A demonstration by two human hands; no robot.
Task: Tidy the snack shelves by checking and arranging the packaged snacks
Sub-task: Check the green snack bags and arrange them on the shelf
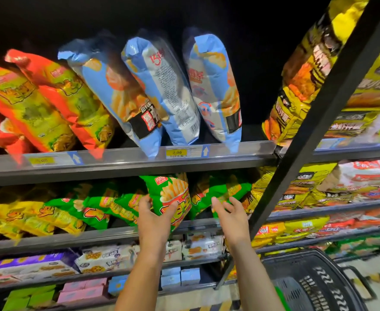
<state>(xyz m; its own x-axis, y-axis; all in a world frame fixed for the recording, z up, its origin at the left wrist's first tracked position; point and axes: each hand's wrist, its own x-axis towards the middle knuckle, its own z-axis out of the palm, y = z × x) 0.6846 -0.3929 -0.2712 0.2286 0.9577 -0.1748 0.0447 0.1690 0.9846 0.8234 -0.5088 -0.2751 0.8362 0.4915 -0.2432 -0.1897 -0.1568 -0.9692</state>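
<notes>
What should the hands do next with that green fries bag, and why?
Probably stand the green fries bag neatly in the row, using the right hand to steady it. The left hand grips the bag, which sticks out in front of the other green bags. The right hand is open just beside it and holds nothing.

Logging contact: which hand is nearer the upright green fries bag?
Left. The left hand grips the green fries bag from below; the right hand is open, apart to its right.
</notes>
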